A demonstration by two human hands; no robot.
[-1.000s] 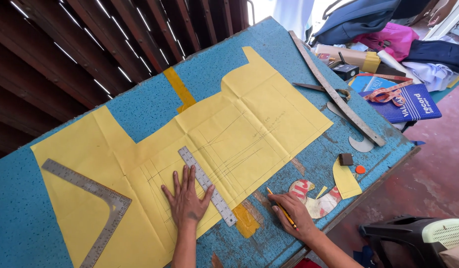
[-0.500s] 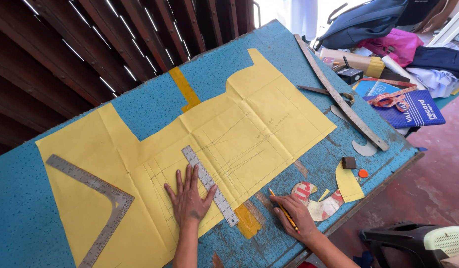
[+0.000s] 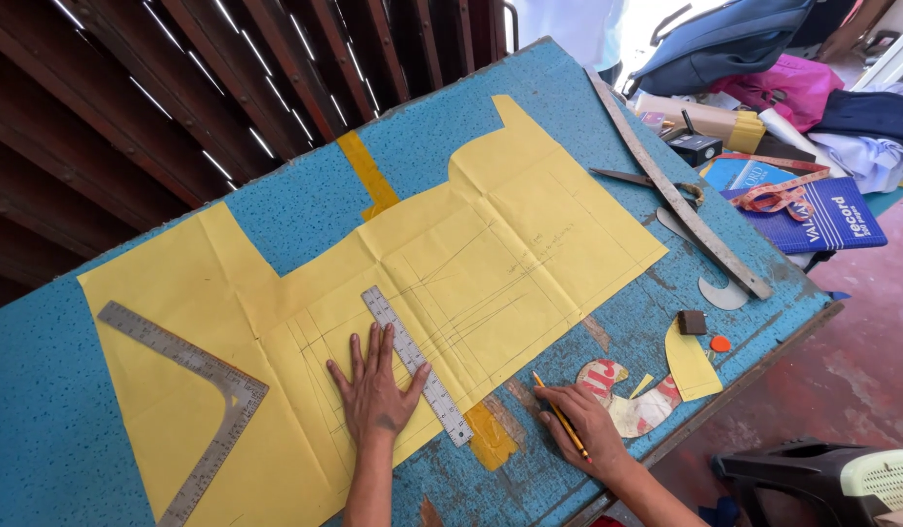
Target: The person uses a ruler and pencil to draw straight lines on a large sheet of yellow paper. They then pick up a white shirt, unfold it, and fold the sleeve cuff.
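Observation:
A large yellow paper pattern (image 3: 491, 254) with pencil lines lies spread on the blue table (image 3: 276, 205). My left hand (image 3: 375, 388) presses flat on it, fingers spread, its thumb against a straight metal ruler (image 3: 415, 363) that lies diagonally across the paper. My right hand (image 3: 586, 425) rests on the table near the front edge, just off the paper, and holds a yellow pencil (image 3: 561, 418).
A metal L-square (image 3: 193, 390) lies on the paper's left part. A long curved ruler (image 3: 678, 195), scissors (image 3: 635, 179), a small dark block (image 3: 692, 322), paper scraps (image 3: 691, 361), a blue book (image 3: 813, 215), a measuring tape, bags and cloth crowd the right end. A stool (image 3: 832, 478) stands below right.
The view has shifted slightly. Both hands stay where they were, the left on the paper beside the ruler, the right holding the pencil.

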